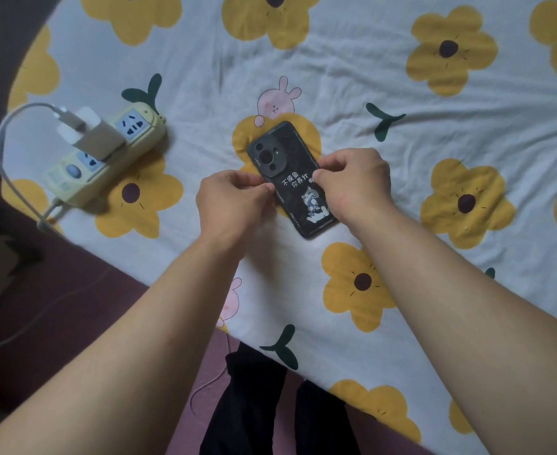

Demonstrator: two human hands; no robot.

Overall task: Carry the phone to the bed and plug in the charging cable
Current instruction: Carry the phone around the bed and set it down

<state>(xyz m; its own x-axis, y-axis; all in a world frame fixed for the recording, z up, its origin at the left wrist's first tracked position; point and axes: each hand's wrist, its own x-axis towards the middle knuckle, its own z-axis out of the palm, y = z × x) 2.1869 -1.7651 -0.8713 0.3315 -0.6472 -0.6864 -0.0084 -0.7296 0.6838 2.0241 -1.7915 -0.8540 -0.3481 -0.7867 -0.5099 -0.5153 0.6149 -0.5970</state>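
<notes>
Phone (290,178) face-down on bed (402,93), left hand (231,198) and right hand (356,182) fingers pinching its edges

One wide-angle camera sits on my head, looking steeply down and forward along my forearms. It hangs close over the white, yellow-flowered bedsheet (402,93), which fills most of the frame; the floor shows lower left.
</notes>
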